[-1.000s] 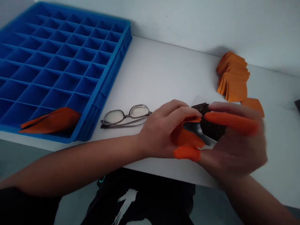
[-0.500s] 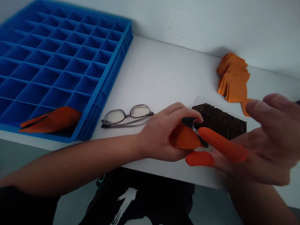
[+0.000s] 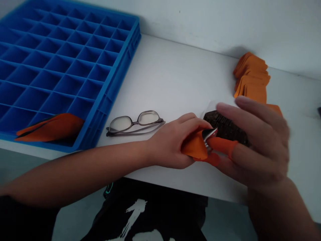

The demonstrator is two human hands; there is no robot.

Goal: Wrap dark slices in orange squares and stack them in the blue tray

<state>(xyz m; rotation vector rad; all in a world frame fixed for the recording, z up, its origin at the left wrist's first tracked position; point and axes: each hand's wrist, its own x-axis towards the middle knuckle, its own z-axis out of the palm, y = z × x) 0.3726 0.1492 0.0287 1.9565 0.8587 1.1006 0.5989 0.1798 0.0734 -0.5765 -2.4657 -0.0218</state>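
Observation:
My left hand rests on the white table and pinches an orange pouch. A thin dark grey piece sticks out of the pouch's mouth. My right hand, with orange finger cots on thumb and forefinger, pinches that dark piece at the pouch's opening. Right behind both hands lies a row of dark brown flat pieces on a clear sheet.
A blue compartment tray fills the left, with filled orange pouches in its near corner cell. A pair of glasses lies in front of the tray. A stack of empty orange pouches sits by the wall at the right.
My right hand drew back from the pouch, opened wide, then came in again and now pinches the dark piece at the pouch's mouth. My left hand stayed put.

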